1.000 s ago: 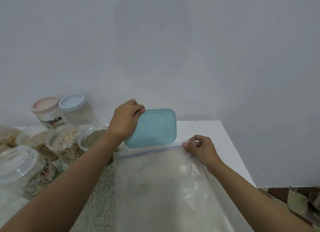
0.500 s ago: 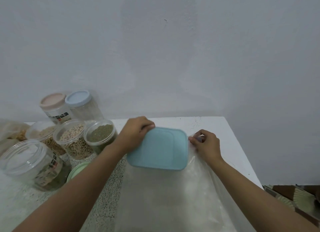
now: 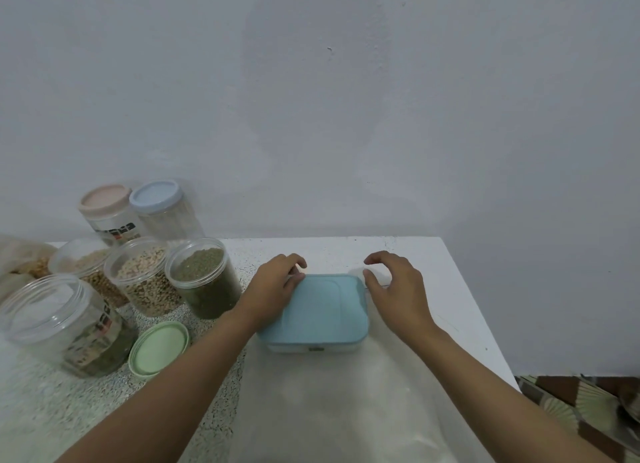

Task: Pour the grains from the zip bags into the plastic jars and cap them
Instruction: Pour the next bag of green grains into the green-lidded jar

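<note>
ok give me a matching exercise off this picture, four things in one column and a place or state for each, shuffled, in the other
Column A
1. green lid
2. jar of green grains
3. pink-lidded jar
4. square blue lid

Column B
a. capped, at the back by the wall
b. gripped at its far left corner by the left hand
c. lying loose on the counter
d. uncapped, filled with grains

Pairs: 1-c, 2-d, 3-a, 4-b
</note>
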